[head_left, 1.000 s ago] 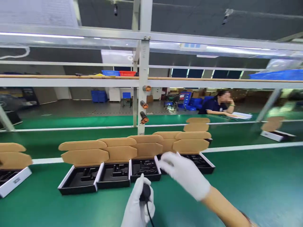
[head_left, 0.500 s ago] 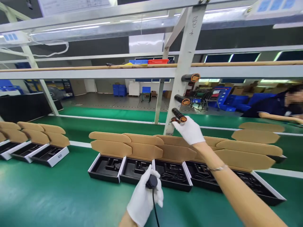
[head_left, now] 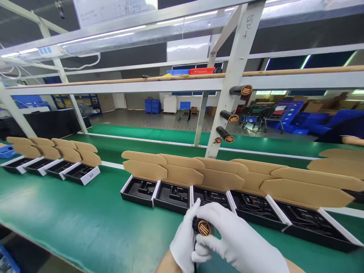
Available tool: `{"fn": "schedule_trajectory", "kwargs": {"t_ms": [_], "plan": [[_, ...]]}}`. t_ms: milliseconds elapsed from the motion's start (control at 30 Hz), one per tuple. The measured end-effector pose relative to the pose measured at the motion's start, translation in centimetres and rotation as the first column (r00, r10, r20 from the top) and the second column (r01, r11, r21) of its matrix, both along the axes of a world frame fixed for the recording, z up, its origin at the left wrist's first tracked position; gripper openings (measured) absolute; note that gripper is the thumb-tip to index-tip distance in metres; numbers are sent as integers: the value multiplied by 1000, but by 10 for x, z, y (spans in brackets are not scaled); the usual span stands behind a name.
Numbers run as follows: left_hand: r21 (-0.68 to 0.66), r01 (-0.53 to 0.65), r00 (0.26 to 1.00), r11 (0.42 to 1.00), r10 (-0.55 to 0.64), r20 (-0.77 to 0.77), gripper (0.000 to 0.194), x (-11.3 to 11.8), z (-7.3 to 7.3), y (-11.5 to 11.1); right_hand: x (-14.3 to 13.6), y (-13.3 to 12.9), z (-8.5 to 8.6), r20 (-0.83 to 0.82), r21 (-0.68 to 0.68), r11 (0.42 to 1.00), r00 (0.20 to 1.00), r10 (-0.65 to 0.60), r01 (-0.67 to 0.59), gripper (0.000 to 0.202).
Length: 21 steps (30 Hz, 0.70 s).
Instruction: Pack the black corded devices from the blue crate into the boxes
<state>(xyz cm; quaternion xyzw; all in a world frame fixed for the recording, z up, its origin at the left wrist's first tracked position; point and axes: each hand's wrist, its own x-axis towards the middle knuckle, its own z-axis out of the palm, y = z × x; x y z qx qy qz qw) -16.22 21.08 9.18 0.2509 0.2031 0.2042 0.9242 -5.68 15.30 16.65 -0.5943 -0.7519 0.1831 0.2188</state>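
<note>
White-gloved, my left hand (head_left: 184, 237) is closed round a black round part (head_left: 196, 224) with a cable hanging below it. My right hand (head_left: 227, 235), also in a white glove, pinches a round black cap with an orange striped emblem (head_left: 204, 228) against that part. Both hands meet low in the middle of the view, in front of the open boxes. Similar emblem pieces (head_left: 229, 139) stick out in stacks from the white post (head_left: 236, 57). An open box (head_left: 173, 195) with black fittings stands just behind my hands.
More open boxes (head_left: 82, 172) line the green table (head_left: 99, 220) at left, with others at right holding cables. A shelf rail (head_left: 113, 88) crosses above, bearing a red tray (head_left: 201, 71). Across the table at far right, a person's arm (head_left: 352, 140) shows.
My right hand has come down from the post to my left hand, bringing an emblem cap. The view has shifted, showing more of the table's left side.
</note>
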Motion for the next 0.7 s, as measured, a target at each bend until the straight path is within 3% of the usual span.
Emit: {"fn": "schedule_trajectory", "kwargs": {"t_ms": [67, 100, 200, 300, 400, 433, 467, 533, 633, 700], "plan": [[20, 57, 998, 998, -57, -14, 61, -4, 0, -2, -1, -1, 0, -8, 20, 1000, 1000, 20, -20, 25], [40, 29, 999, 999, -27, -40, 60, -7, -1, -4, -1, -2, -1, 2, 32, 999, 999, 34, -34, 25], [158, -183, 970, 970, 205, -131, 51, -18, -4, -14, -3, -2, -3, 126, 105, 994, 992, 25, -38, 31], [367, -372, 896, 853, 434, -100, 52, -35, -1, -26, -6, 0, -4, 254, 247, 969, 966, -45, -20, 38], [553, -395, 852, 734, 518, -80, 65, -51, 9, -23, -7, 0, -1, 200, 326, 942, 980, 9, -75, 39], [589, -372, 853, 717, 515, -89, 68, -55, 11, -17, -6, -1, 1, 162, 344, 935, 986, 36, -90, 41], [607, -350, 859, 714, 503, -97, 73, -56, 11, -9, -5, -2, 3, 128, 367, 925, 990, 53, -97, 43], [578, -302, 887, 758, 446, -122, 83, -54, 2, 12, -4, -3, 4, 84, 420, 903, 994, 64, -94, 45], [453, -174, 943, 874, 280, -179, 91, -42, -28, 33, -2, -5, 2, 48, 472, 876, 995, 84, -96, 43], [397, -57, 968, 916, 148, -203, 93, -37, -52, 30, -1, -4, -2, 10, 512, 855, 996, 92, -84, 40]]}}
